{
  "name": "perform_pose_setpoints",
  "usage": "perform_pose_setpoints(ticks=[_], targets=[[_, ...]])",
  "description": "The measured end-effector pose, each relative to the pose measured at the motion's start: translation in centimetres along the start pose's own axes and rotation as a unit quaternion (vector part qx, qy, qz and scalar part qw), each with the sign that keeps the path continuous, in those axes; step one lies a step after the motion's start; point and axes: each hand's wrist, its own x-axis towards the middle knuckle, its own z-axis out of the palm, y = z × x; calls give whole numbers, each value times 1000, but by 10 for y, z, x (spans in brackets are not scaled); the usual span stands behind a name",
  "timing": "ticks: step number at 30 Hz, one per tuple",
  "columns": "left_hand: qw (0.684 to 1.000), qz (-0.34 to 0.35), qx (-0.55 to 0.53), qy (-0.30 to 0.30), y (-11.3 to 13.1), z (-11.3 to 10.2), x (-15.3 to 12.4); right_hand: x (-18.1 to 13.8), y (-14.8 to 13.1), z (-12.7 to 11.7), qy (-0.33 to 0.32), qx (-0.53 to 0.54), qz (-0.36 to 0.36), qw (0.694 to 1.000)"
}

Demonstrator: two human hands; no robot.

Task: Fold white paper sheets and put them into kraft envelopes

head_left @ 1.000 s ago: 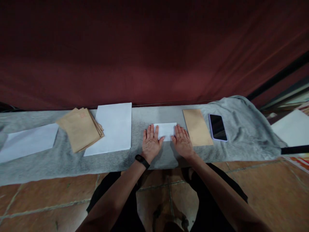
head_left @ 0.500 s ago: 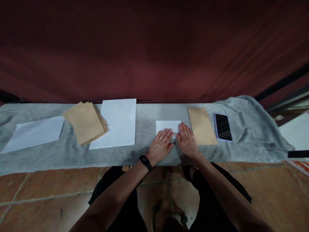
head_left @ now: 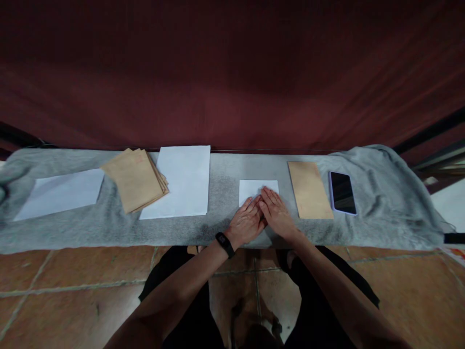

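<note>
A small white sheet of paper (head_left: 250, 188), perhaps folded, lies flat on the grey cloth in front of me. My left hand (head_left: 247, 222) rests on its near edge with fingers stretched out and palm down. Beside it, my right hand (head_left: 278, 212) lies flat over the paper's right half, fingers extended. The two hands touch near the paper's middle, where fingertips meet or slightly overlap. Both hands cover the near part of the paper. A single brown envelope (head_left: 311, 190) lies just right of my right hand.
A phone (head_left: 343, 192) lies right of the envelope. On the left, a fanned stack of brown envelopes (head_left: 137, 182) overlaps large white sheets (head_left: 185, 179). Another white paper (head_left: 61, 194) lies further left. Grey cloth (head_left: 225, 169) covers the narrow bench, with a dark red curtain (head_left: 232, 97) behind.
My right hand has slid left across the paper until it meets my left hand. The whole scene has shifted slightly right in view.
</note>
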Motion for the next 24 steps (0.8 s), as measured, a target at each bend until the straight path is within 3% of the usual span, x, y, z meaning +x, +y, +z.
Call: perform_pose_setpoints(ticks=[6, 24], targets=[[1000, -25, -11, 10, -3, 1, 0, -1, -4, 9, 14, -19, 3, 1000], [978, -197, 38, 51, -43, 2, 20, 7, 8, 14, 66, -66, 67, 993]])
